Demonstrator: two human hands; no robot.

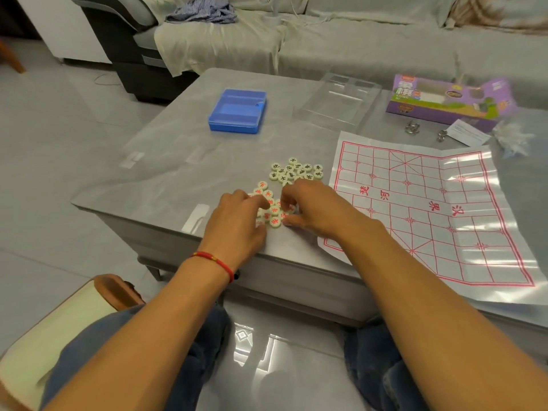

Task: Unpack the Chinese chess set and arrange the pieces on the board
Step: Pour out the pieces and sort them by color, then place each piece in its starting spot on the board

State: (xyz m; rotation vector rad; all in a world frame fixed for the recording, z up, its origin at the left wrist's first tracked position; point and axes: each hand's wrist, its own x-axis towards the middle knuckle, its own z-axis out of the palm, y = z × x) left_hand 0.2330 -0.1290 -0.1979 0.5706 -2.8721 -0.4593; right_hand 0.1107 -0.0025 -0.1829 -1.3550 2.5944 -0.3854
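Grey stone-look tabletop (166, 161) is sitting in front of a sofa (355, 40) draped in pale cloth. Near the front edge, a person is working both hands into a cluster of red-lettered pieces (274, 215). The left hand (237, 221) is lying over the cluster's left side, its fingers loosely bent on the pieces. The right hand (314, 207) is curling in from the right, its fingers (286, 200) appearing to pinch a piece, though which one I cannot tell. Just beyond the hands, a separate group of black-lettered pieces (296, 172) is lying face up. To the right, the creased paper board (439, 215) with red lines is lying spread out, bare of pieces. Farther back are resting a blue plastic case (237, 111), a clear plastic tray (338, 102) and a purple box (447, 99).
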